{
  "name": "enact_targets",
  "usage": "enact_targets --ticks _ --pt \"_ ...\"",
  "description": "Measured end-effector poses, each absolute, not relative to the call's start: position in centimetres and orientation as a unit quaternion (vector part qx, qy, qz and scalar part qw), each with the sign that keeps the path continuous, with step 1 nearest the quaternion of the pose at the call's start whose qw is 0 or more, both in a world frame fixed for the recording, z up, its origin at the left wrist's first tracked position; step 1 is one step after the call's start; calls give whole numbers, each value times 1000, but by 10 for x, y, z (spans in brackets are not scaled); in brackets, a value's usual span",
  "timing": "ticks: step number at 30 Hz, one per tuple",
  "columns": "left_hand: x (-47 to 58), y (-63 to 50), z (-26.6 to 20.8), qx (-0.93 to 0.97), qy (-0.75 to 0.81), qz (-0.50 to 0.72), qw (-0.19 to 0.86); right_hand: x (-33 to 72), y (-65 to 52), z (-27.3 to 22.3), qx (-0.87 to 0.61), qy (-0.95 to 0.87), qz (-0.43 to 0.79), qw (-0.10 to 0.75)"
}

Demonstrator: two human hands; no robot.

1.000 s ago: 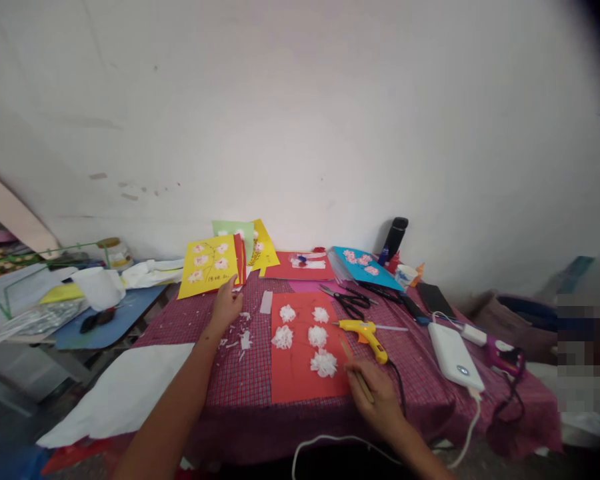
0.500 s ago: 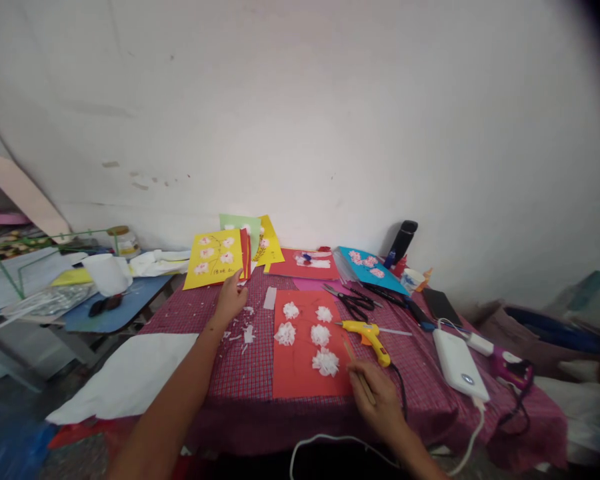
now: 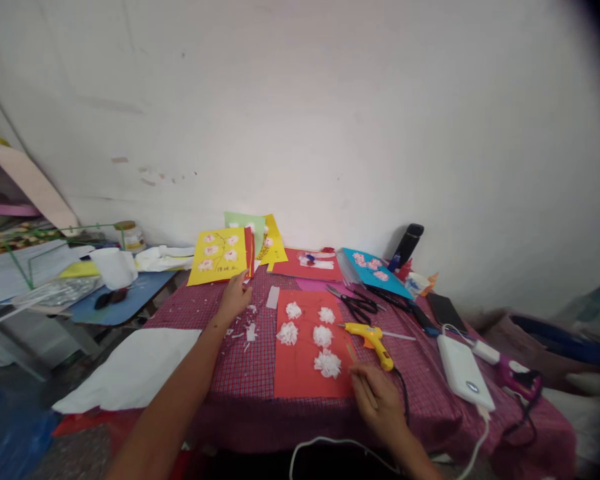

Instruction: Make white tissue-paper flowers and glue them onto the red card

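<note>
My right hand [image 3: 381, 402] is closed around a thin tan stick [image 3: 351, 352], perhaps a brush; its tip lies over the right edge of a red card [image 3: 301, 378]. White crumpled-paper flowers [image 3: 327, 363] and faint branch lines cover this card. My left hand [image 3: 236, 298] reaches up the table with its index finger stretched out. That fingertip is at the lower right corner of a yellow flower card [image 3: 203, 263]; whether it touches cannot be told. Beside my right hand lies a yellow glue gun [image 3: 373, 339] with a clear glue stick in its back.
Black scissors [image 3: 359, 307], a blue card [image 3: 367, 267] and a dark bottle [image 3: 410, 244] are at the back right. A white power bank [image 3: 464, 373] with cables lies at the right. White paper scraps [image 3: 251, 332] and a white sheet [image 3: 135, 367] are at the left.
The view has shifted slightly, so most things sit a little farther right. Both hands keep nearly the same place and pose; the stick is still held in my right hand.
</note>
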State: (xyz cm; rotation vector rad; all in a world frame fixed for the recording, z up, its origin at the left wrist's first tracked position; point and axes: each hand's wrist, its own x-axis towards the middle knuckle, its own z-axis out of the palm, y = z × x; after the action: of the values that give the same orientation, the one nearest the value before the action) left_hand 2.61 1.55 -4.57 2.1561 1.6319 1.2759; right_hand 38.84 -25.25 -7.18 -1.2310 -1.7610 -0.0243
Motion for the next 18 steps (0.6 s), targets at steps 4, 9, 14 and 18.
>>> enact_targets --ticks 4,9,14,18 --pt "31 9 -43 751 526 392 74 388 -253 -71 -503 -722 -14 475" --pt "40 -5 -39 819 479 313 52 386 -254 -68 -502 -720 -19 478" --pt "51 -9 -39 852 463 241 36 385 -254 -67 -512 -719 -24 469" --pt "62 -7 -38 861 456 221 32 384 -253 -64 -512 -723 -23 463"
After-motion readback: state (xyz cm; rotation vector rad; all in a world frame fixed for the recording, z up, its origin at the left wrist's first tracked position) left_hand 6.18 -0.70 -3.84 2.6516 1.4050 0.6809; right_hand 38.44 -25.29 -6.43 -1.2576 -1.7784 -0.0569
